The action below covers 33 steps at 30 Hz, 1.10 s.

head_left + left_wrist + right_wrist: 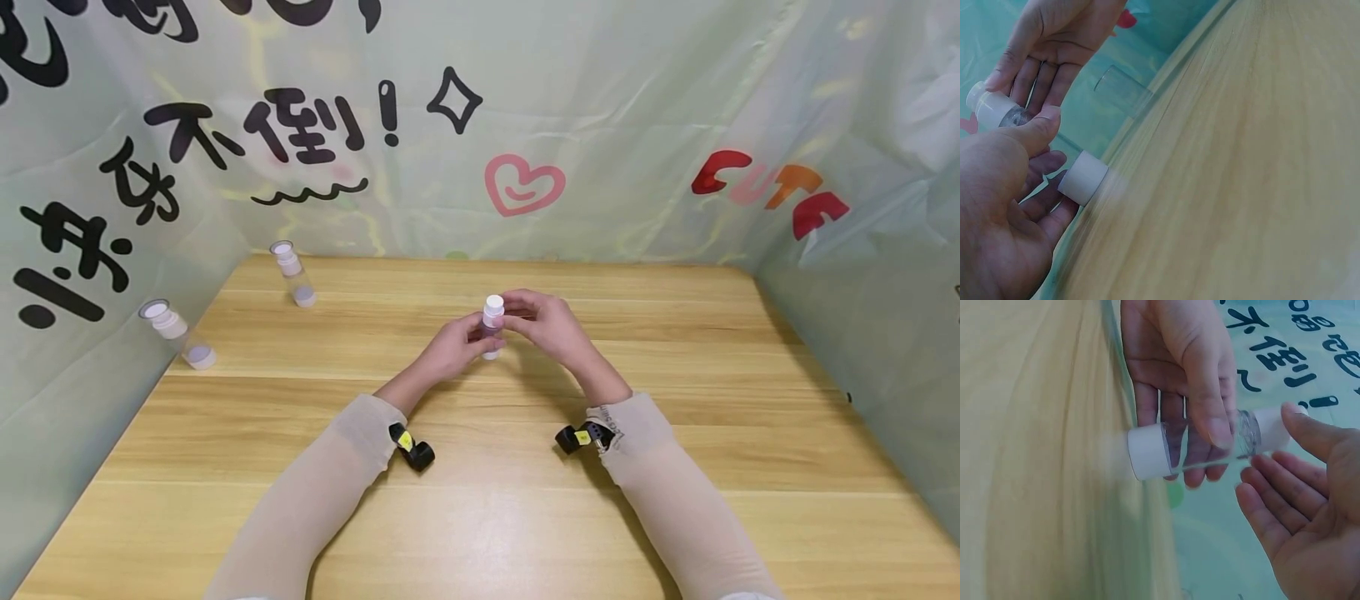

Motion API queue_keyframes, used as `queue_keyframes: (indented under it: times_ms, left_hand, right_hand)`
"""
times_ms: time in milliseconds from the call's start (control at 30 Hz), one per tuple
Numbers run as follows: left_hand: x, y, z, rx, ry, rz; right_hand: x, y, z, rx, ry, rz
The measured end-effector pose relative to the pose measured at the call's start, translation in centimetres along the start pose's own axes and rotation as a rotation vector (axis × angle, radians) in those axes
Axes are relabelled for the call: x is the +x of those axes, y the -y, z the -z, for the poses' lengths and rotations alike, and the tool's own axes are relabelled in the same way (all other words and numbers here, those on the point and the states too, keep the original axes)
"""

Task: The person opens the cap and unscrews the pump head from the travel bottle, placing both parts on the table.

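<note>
A small clear bottle (492,310) with a white stepped top and a white base stands upright between both hands, over the middle of the table. My left hand (453,346) grips its clear body, thumb on the near side and fingers behind. The right hand (546,325) pinches the white top (1269,429) with thumb and forefinger; its other fingers (1275,503) are loosely extended beside the bottle. In both wrist views the white base (1084,177) is right at the tabletop. A clear cylindrical cover (1124,92) stands beyond the bottle in the left wrist view.
Two similar bottles stand at the table's left, one near the back corner (294,273) and one by the left edge (180,335). Pale printed sheeting (622,167) rises like walls behind and at both sides of the wooden table (480,500).
</note>
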State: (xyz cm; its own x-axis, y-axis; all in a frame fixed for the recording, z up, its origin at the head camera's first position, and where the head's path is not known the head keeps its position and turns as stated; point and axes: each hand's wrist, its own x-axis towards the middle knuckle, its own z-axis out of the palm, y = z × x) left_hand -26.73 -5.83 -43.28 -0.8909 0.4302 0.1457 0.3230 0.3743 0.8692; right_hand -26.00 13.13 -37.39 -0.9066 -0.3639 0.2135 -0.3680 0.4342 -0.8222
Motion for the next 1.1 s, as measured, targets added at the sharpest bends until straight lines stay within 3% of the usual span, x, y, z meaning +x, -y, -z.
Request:
queue_keyframes:
  times_ms: [333,600,1100]
  left_hand:
    - [0.1,0.1,0.0,0.024,0.007,-0.008]
    - [0.1,0.0,0.3,0.034,0.001,-0.012]
    - [0.0,-0.1,0.2,0.030,0.006,-0.010]
  right_hand:
    - [-0.1,0.5,-1.3,0.047,-0.096,0.004]
    - [-0.1,0.5,-2.1,-0.023,-0.131,0.004]
    - [-0.1,0.4,-1.4,-0.042,-0.085,-0.017]
